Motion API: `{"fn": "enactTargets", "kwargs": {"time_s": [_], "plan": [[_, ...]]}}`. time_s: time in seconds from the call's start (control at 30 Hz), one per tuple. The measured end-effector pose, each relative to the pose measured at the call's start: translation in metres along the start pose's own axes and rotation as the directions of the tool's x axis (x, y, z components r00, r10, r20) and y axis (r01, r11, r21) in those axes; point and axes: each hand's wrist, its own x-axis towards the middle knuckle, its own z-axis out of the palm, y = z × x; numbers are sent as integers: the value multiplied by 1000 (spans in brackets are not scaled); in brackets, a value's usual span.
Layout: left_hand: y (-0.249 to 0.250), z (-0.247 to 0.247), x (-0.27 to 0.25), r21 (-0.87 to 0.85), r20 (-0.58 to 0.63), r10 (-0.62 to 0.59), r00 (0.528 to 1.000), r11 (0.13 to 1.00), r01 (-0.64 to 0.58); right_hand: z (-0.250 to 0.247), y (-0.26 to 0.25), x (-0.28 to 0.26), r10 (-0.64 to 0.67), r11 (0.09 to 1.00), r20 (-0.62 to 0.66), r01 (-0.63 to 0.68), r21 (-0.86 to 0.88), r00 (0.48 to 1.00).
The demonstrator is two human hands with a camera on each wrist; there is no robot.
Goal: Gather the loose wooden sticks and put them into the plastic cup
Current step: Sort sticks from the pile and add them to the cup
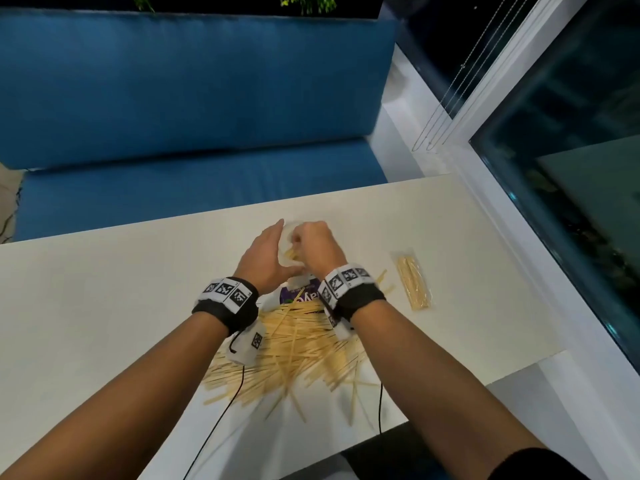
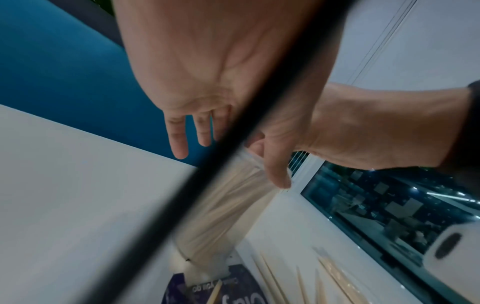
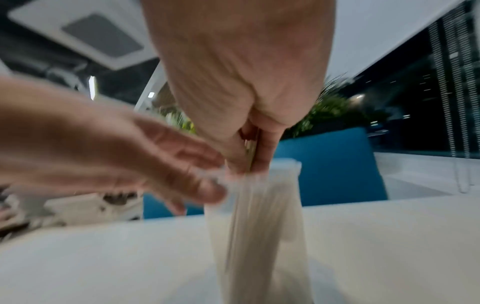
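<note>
1. The right hand point(image 3: 233, 82) has its grip narrow, thumb and fingers pinched round a small bundle of thin pale wooden sticks point(image 3: 250, 148) whose lower ends point down into the mouth of the clear, tall plastic cup point(image 3: 259, 216).
2. The left hand point(image 1: 265, 263) has a wide grip, fingers straight and relaxed, the palm beside the cup's wall at 9 o'clock from the rim; whether it touches the plastic I cannot tell through the blur.
3. The cup stands upright on the white desk point(image 1: 104, 289), already well filled with upright sticks, and sits directly beneath the right hand.
4. The large loose heap of pale wooden sticks point(image 1: 298, 344) lies on the desk at 6 o'clock from the cup, under both wrists, partly over a purple printed wrapper point(image 1: 298, 296).
5. A sealed clear packet of sticks point(image 1: 414, 284) lies at 3 o'clock from the heap, well apart from the cup.
6. Handling, as I judge it: the sticks are light, stiff and smooth, so they slide and fan out; a bunch is best taken near its middle, ends squared. The cup looks thin and light, likely to tip unless steadied at the side.
</note>
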Motion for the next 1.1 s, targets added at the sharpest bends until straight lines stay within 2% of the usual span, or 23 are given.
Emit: {"fn": "enactTargets", "kwargs": {"time_s": [0.07,0.13,0.2,0.23,0.33,0.4,0.47,0.57,0.63,0.7,0.73,0.8,0.9,0.93,1.0,1.1], "plan": [[-1,1,2,11,-25,43,999,999,-43,16,5,2,-59,995,50,62,-77,997],[-3,2,3,17,-33,58,998,998,-57,20,11,3,-122,984,45,127,-125,991],[-7,2,4,26,-27,55,998,998,-55,16,15,2,-214,960,11,213,-182,977],[-8,2,5,31,-26,54,998,998,-54,14,18,2,-286,939,-28,275,-206,958],[-12,3,6,31,-29,63,998,998,-62,17,25,-8,-396,904,-142,358,-235,907],[-12,4,6,24,-34,72,997,997,-71,25,32,-18,-407,889,-79,374,-266,910],[-12,5,6,19,-36,75,997,997,-74,26,34,-25,-388,910,-73,369,-190,919],[-12,5,2,20,-5,27,1000,999,-27,11,31,-41,-289,941,-304,327,82,908],[-16,9,-9,17,-24,-60,998,998,60,0,35,-64,-137,938,-429,256,233,893],[-25,18,-25,14,-118,-111,987,993,114,-3,46,-94,79,910,-445,118,398,892],[-30,23,-34,12,-158,-110,981,993,113,-1,56,-109,206,866,-410,29,499,889],[-38,35,-55,21,-154,-97,983,995,101,13,79,-143,428,745,-275,-164,646,861],[-44,53,-86,123,25,-177,984,977,173,46,111,-193,614,633,-40,-461,621,789],[-46,60,-97,189,104,-222,969,961,200,60,116,-209,633,605,51,-535,590,772],[-52,73,-116,341,227,-298,927,916,211,87,114,-230,597,590,217,-606,533,772],[-63,93,-142,455,296,-319,900,876,162,124,91,-245,503,626,338,-605,493,796]]}}
